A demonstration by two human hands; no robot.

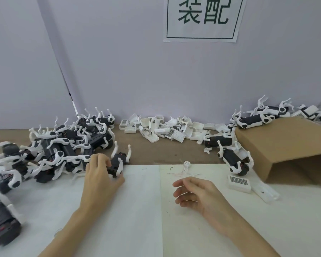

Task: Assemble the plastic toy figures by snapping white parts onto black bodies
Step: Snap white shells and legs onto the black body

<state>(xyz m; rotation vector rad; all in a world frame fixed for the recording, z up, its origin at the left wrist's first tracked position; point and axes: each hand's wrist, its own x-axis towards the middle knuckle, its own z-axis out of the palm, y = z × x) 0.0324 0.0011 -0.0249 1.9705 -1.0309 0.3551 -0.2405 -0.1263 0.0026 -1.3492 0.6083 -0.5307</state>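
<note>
Head view: a black toy figure [117, 164] with white legs is gripped by the left hand [98, 175] on the white sheet [137, 201]. The right hand [195, 193] hangs relaxed, holding nothing. Assembled figures [256, 117] rest atop the cardboard box [285, 143].

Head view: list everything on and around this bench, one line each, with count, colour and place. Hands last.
toy figure: one, black body with white legs, at the near edge of the left heap, held by the left hand.
left heap of figures: many, black and white, left side of the bench.
white parts pile: many, white, against the back wall, centre.
right group of figures: several, black and white, beside and behind the box.
cardboard box: one, brown, right side.
loose white part: one, white with a dark grille, before the box.
wall sign: one, white with dark characters.
left hand: grips the toy figure.
right hand: empty, fingers loosely curled.
</note>
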